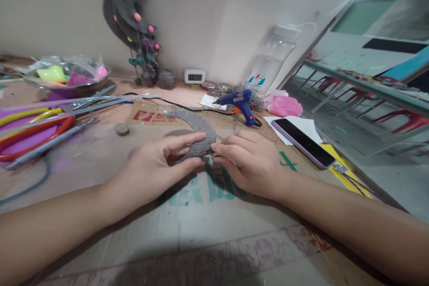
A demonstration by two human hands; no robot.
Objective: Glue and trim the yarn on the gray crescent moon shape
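Observation:
A crescent moon shape wrapped in grey yarn (pixel 205 123) is held above the cardboard, its upper tip pointing left. My left hand (pixel 157 161) grips its lower part, with the thumb below and the fingers over the inner curve. At the crescent's outer right edge, my right hand (pixel 251 158) is closed in a pinch on what looks like the grey yarn's strand. The pinched bit is mostly hidden by the fingertips. Just behind my right hand lies a blue hot glue gun (pixel 237 102), nozzle to the left, in front of a tangle of grey yarn (pixel 258 103).
Scissors (pixel 63 132) and a metal bowl (pixel 36 81) of colourful pieces lie left. A water bottle (pixel 270 62), a digital clock (pixel 195 76) and a hanging moon decoration (pixel 129 18) are at the back. A phone (pixel 303 142) lies right, near the table's edge.

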